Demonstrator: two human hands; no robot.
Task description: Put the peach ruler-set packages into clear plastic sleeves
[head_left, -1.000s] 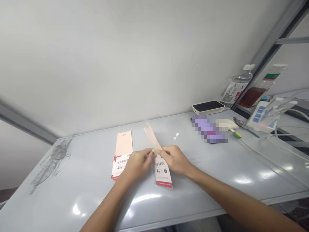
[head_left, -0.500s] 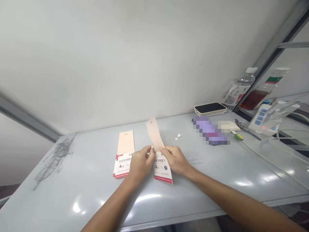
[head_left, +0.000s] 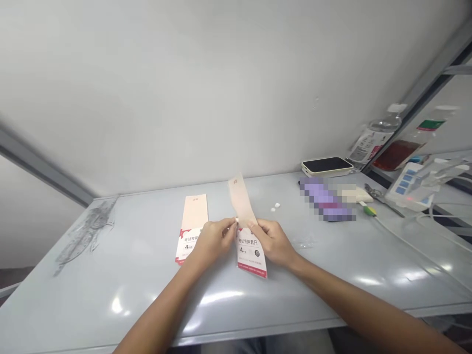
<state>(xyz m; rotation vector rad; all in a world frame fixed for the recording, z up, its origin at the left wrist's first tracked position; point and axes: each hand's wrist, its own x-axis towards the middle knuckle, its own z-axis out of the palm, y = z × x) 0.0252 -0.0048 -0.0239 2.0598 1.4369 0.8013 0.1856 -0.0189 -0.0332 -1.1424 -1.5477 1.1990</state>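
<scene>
My right hand [head_left: 275, 243] is closed on the right edge of a ruler-set packet [head_left: 252, 255], thumb on its front. The packet has a pale pink upper part and a white and red printed lower part, and it is tilted above the table. At the packet's left edge, my left hand [head_left: 217, 238] pinches a small white piece [head_left: 236, 221] between thumb and fingertips. Whether that piece is stuck to the packet I cannot tell. Partly behind my left hand, more of the same kind of packets [head_left: 195, 211] lie in a pile on the table.
Two small white bits [head_left: 277, 205] and a crumpled clear film [head_left: 305, 242] lie right of the packet. Farther right are a phone [head_left: 328, 166], a purple pouch [head_left: 324, 196], scissors [head_left: 387, 201], a cable [head_left: 401, 236], bottles [head_left: 374, 135] and a power strip [head_left: 409, 184]. A wall [head_left: 206, 98] stands behind.
The view has shifted slightly. My left hand stays pinched at the packet's left edge, and the packet's top has swung a little. My right hand keeps its hold.
</scene>
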